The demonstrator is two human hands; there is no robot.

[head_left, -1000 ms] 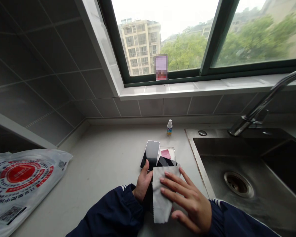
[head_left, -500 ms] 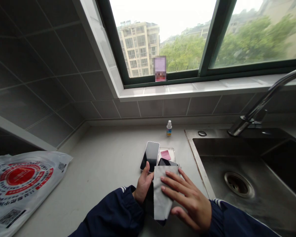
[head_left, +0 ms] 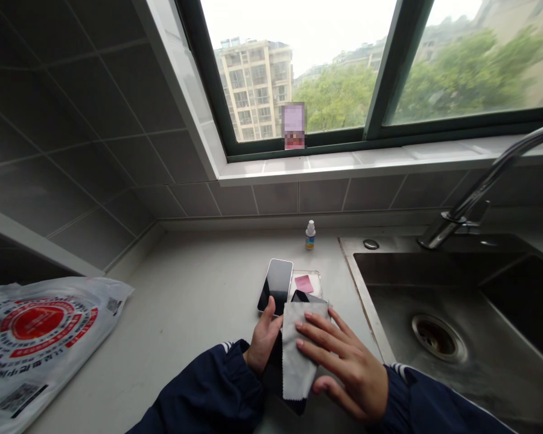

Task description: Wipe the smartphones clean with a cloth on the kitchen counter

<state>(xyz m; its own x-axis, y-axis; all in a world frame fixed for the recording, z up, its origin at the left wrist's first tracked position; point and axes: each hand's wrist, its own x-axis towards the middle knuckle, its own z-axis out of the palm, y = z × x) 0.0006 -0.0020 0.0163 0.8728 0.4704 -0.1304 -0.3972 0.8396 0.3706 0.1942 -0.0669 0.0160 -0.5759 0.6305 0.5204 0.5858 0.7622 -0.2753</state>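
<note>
A right hand [head_left: 348,367], fingers spread wide, lies on a grey microfibre cloth with a pinked edge [head_left: 297,352], pressing it flat from above. A left hand [head_left: 265,340] in a navy sleeve curls narrowly around a dark flat slab [head_left: 275,377], mostly hidden behind the cloth, and braces it from below. Just beyond, on a pale stone surface [head_left: 194,289], lie a white-framed, black-screened smartphone [head_left: 276,286] and a clear plastic tray [head_left: 311,278] bearing a pink slip [head_left: 304,283] and a black glossy piece [head_left: 304,296]. A small white-capped bottle [head_left: 310,235] stands near the tiled wall, beside a steel sink [head_left: 389,244]; a white plastic bag with red print [head_left: 36,331] lies well to the left.
</note>
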